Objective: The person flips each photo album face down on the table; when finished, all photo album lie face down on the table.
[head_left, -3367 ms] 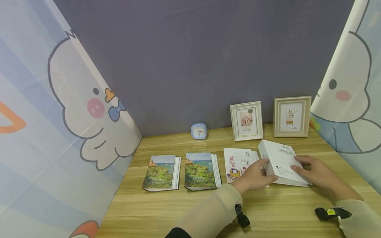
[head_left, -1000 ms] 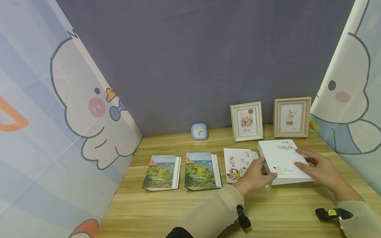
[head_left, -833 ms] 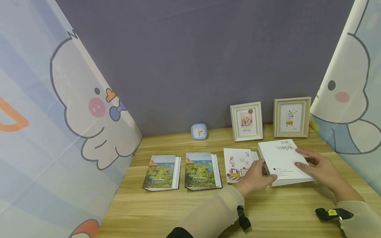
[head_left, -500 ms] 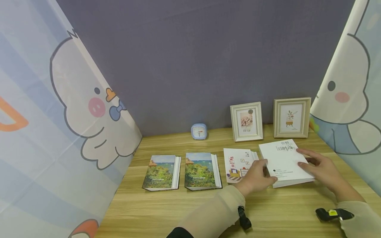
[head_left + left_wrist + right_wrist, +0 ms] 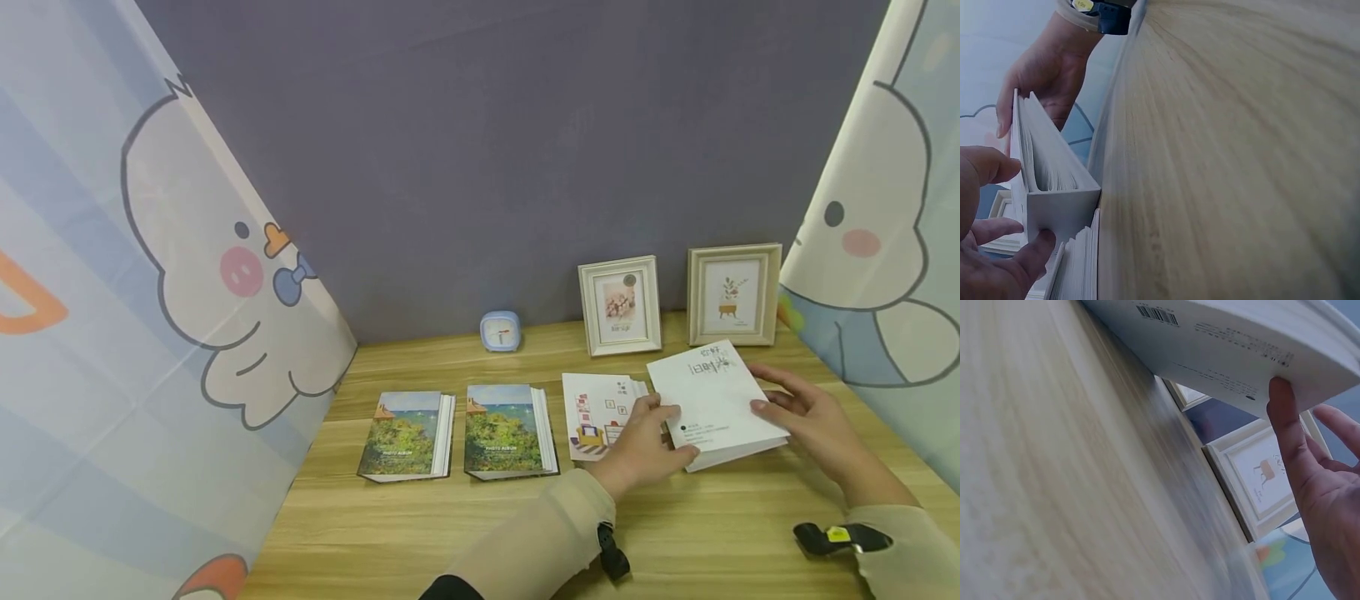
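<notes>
Between both hands a white photo album (image 5: pixel 712 404) with printed lettering is held tilted. Its spine side is low, and its right edge is raised, so the back cover with a barcode shows in the right wrist view. My left hand (image 5: pixel 645 446) grips the spine side (image 5: pixel 1063 209), one fingertip against the spine. My right hand (image 5: pixel 813 425) pinches the right edge, thumb on the upper cover and a finger on the back cover. Close by the spine lies another white album (image 5: pixel 592 392) with a furniture drawing, partly hidden by my left hand.
Two landscape photo albums (image 5: pixel 401 433) lie side by side to the left on the wooden table (image 5: pixel 390 542). Behind stand a small blue clock (image 5: pixel 500 332) and two picture frames, one flowered (image 5: pixel 620 307) and one with a potted plant (image 5: pixel 733 296).
Over the last second the held album has turned slightly counterclockwise and its right side has come up. Both hands keep their hold, and the other things stay in place.
</notes>
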`<action>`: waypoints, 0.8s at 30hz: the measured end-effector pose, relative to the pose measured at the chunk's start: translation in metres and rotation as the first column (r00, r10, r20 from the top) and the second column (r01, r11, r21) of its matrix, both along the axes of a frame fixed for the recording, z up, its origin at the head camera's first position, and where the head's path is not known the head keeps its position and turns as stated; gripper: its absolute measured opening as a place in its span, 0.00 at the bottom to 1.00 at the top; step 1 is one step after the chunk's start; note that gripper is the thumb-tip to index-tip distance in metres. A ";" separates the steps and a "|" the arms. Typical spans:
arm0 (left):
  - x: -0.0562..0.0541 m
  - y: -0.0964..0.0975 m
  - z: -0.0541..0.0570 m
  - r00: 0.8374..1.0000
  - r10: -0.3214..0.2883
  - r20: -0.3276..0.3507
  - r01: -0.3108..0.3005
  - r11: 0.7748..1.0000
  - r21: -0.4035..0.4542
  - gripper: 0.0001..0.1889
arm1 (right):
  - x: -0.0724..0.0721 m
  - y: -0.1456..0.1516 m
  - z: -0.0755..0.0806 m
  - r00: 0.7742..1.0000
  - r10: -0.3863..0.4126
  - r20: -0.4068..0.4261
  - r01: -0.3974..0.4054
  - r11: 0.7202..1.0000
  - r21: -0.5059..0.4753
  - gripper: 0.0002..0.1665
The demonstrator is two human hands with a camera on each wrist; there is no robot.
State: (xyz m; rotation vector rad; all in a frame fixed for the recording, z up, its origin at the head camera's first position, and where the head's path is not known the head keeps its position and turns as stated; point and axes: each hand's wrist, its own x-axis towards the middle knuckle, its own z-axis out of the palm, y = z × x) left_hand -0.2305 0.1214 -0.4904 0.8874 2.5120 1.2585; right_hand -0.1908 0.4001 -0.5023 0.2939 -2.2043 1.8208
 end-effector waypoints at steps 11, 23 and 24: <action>0.000 -0.002 0.002 0.987 -0.043 -0.153 0.024 0.992 -0.122 0.34 | -0.001 -0.001 0.000 0.979 0.176 -0.098 -0.196 0.948 -0.251 0.31; 0.002 0.000 0.007 0.965 -0.091 -0.248 0.050 0.985 -0.167 0.34 | -0.002 -0.003 0.000 0.972 0.234 -0.031 -0.233 0.933 -0.272 0.28; 0.003 0.000 0.007 0.963 -0.090 -0.253 0.048 0.985 -0.168 0.33 | -0.002 -0.004 0.000 0.973 0.230 -0.034 -0.230 0.935 -0.270 0.28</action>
